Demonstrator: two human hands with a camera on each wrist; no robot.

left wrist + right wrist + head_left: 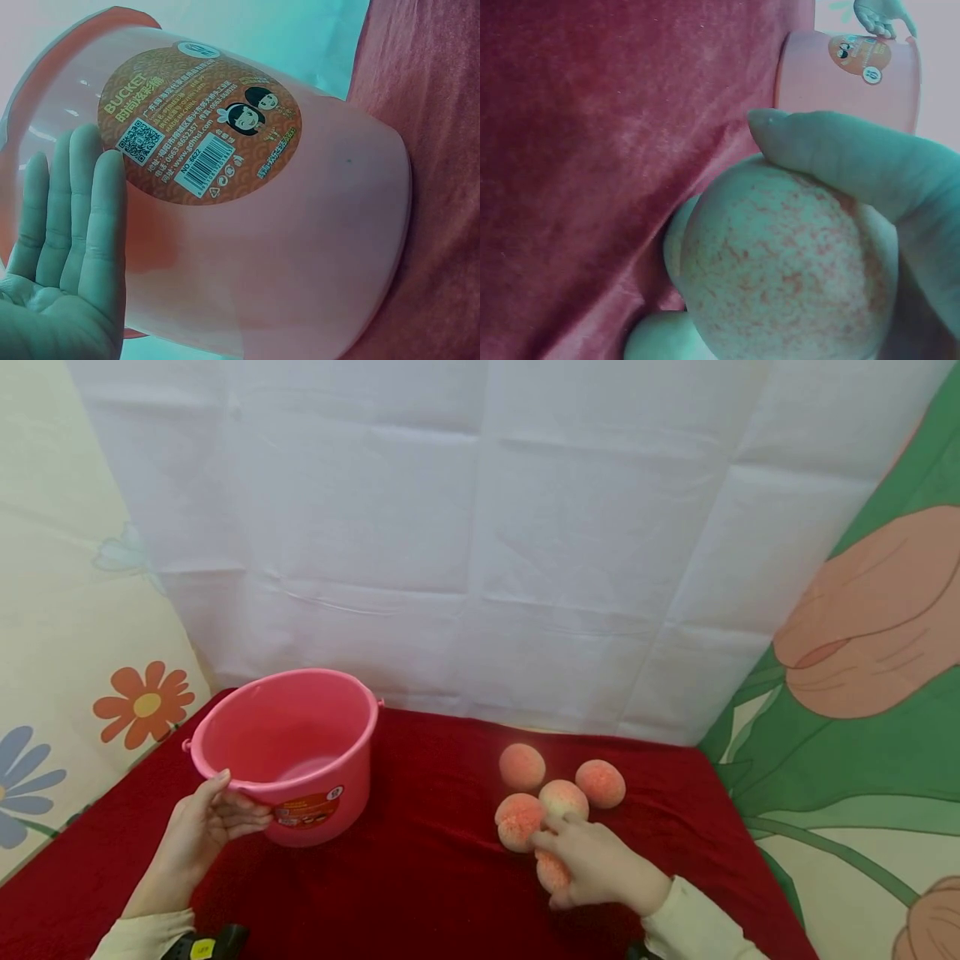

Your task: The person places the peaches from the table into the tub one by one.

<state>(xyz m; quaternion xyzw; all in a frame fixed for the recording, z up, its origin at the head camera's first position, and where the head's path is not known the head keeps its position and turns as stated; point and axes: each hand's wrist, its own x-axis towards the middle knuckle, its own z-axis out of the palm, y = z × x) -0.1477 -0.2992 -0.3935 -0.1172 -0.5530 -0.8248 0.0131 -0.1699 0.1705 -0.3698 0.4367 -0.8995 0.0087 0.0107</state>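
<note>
The person's right hand (600, 864) grasps a peach (552, 872), the thumb curved along one side of it and the fruit tucked between thumb and fingers. Most of the fingers are hidden, and I cannot quite tell whether the peach touches the cloth. Just beyond the grip sit four more: a coral peach (517, 827) and a paler peach (562, 797) close by the fingers, with two pink peaches (522, 767) a little farther back. Well apart, on the person's left, stands a pink bucket (352, 793) with an orange label (303, 812). The left hand (201, 827) holds its rim, thumb at the edge, fingers against the outer wall. Red cloth (435, 877) lies beneath everything; a creased white sheet (360, 527) hangs behind.
</note>
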